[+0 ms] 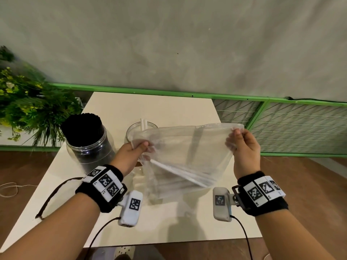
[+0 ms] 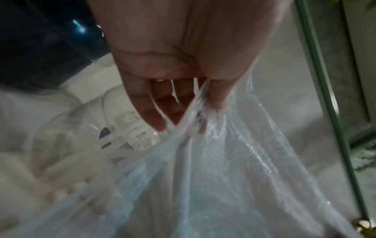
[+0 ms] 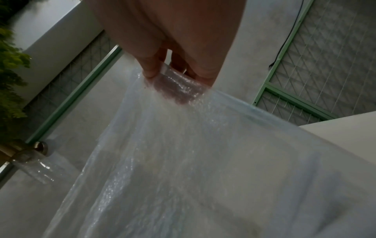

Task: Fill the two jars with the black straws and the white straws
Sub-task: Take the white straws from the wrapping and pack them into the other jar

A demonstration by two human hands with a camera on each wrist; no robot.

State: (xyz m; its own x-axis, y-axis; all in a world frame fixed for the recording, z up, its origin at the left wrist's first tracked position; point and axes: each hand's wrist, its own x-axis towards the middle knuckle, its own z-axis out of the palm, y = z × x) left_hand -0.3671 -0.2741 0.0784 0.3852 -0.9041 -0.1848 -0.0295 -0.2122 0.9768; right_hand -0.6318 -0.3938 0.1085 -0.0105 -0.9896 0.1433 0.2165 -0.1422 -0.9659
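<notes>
While the table (image 1: 116,106) carries both jars side by side at its far half, I am holding a clear plastic bag (image 1: 187,156) up in the air above it, stretched between my two hands. My left hand (image 1: 131,152) pinches one top corner, thumb over the bunched film just in front of the second jar; my right hand (image 1: 244,147) pinches the other corner, fingers curled behind the film and thumb in front. Neither hand holds anything but the bag.

As I judge it, the black half of the job is done: the left jar (image 1: 88,145) is packed with black straws (image 1: 82,128) standing upright, their tops well above its mouth. The right jar (image 1: 140,130) is partly hidden behind the bag, and I can see only two white straws (image 1: 143,123) poking above its rim, so I cannot tell how full it is.

Inside the bag one long white straw (image 1: 174,171) lies slanted toward the lower corner, and perhaps a few more beside it; the film blurs them. So what is left, I think, is to get these last white ones out of the bag and into the right jar, then put the bag aside.
</notes>
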